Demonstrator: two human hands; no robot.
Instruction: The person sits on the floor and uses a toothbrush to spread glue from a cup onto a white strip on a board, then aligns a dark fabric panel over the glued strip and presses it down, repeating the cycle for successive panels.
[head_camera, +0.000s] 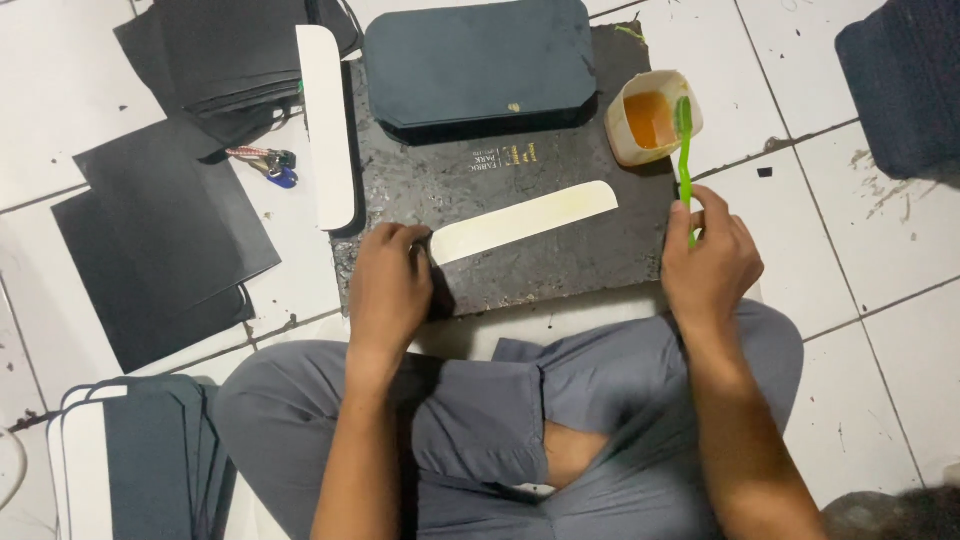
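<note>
My left hand (388, 285) presses down on the near end of a long cream strip (525, 221) that lies slanted on a dark work board (500, 270). My right hand (710, 262) grips a green toothbrush (685, 150) by its handle. The brush head rests at the rim of a small cream cup (652, 118) holding orange liquid, at the board's far right corner. A dark rounded panel (478, 62) lies across the far part of the board.
A second cream strip (326, 125) lies along the board's left edge. Black sheets (170, 215) are spread on the white tiled floor at left. A stack of dark panels (140, 455) sits by my left knee. Dark fabric (905, 80) is at the far right.
</note>
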